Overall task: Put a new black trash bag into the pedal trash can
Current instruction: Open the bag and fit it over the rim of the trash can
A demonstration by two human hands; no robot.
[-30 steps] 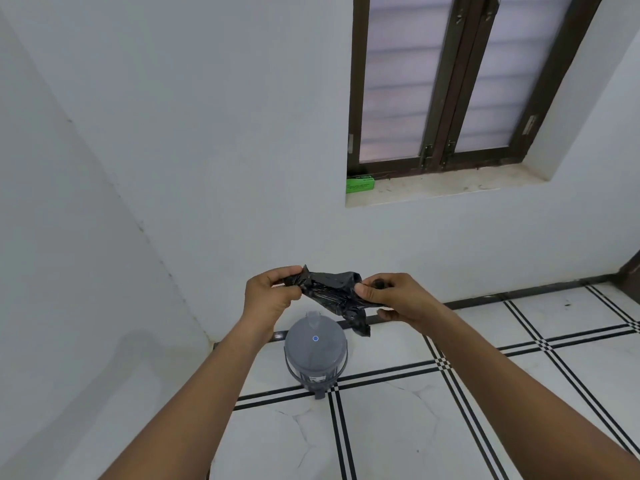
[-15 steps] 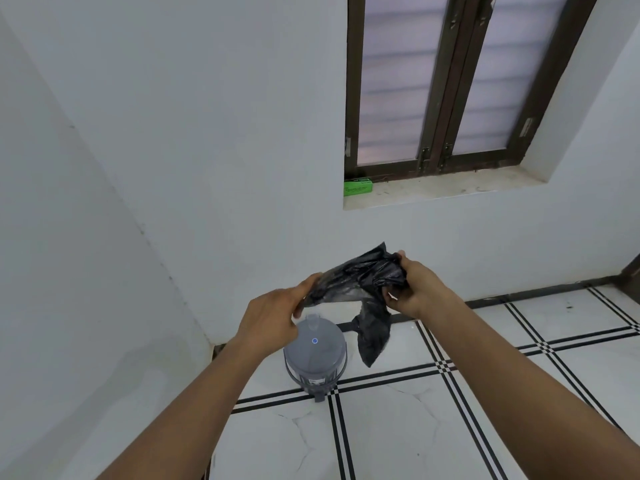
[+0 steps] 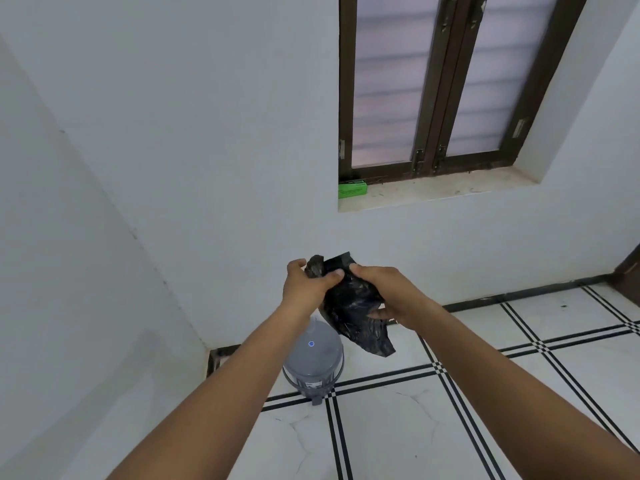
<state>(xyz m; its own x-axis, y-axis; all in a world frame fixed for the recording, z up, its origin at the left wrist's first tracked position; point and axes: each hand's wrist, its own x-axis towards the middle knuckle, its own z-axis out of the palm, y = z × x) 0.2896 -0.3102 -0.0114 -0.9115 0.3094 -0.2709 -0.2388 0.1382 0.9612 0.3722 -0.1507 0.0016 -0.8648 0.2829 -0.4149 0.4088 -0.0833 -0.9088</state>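
Hands first, from our head camera: our left hand [image 3: 304,289] curls its fingers and thumb round the upper left edge of the black trash bag [image 3: 353,308], pinching a crumpled fold of it near the top. Our right hand [image 3: 389,294] grips the same bag from the right side, the thumb laid across the top of the plastic and the fingers wrapped under it (their tips are hidden behind the bag). The two hands sit close together, almost touching.

We hold the bag in the air, still bunched and wrinkled. Its long axis runs from upper left, between our hands, down to lower right, where a loose end hangs free below the right hand.

Below the bag and a little left, the grey pedal trash can [image 3: 313,362] stands on the white tiled floor [image 3: 398,427] near the corner, lid down, pedal facing us. Our left forearm crosses in front of its upper left side.
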